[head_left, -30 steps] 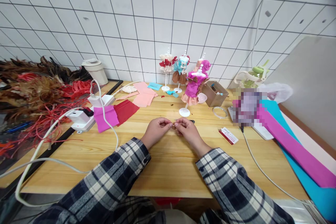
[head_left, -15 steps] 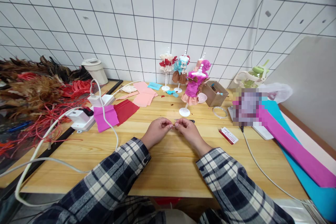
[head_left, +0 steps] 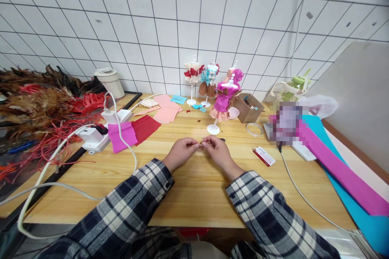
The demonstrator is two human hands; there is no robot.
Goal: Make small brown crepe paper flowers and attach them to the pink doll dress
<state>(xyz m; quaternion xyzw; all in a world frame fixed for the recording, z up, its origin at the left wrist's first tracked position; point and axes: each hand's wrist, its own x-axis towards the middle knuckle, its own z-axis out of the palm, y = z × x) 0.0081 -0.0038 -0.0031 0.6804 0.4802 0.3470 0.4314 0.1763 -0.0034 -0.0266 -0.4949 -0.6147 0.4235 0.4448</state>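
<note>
My left hand (head_left: 183,153) and my right hand (head_left: 219,153) meet fingertip to fingertip above the middle of the wooden table (head_left: 194,198). Both are closed in a pinch. Something tiny and brownish shows between the fingertips, too small to name. Just beyond my hands stands a small white dress form (head_left: 224,101) in a magenta crepe paper dress with a peach hem and brown bows. A dark-handled tool (head_left: 223,140) lies behind my right fingers, mostly hidden.
Behind stand more small dressed forms (head_left: 192,73) and a cardboard box (head_left: 247,107). To the left are crepe paper pieces (head_left: 122,136), a power strip (head_left: 96,139) with cables, and feathers (head_left: 33,109). On the right lie a red-white packet (head_left: 264,156) and long paper sheets (head_left: 343,166).
Almost nothing differs. Both hands stay pinched together in the same place, with only a very slight shift of the fingers and the view.
</note>
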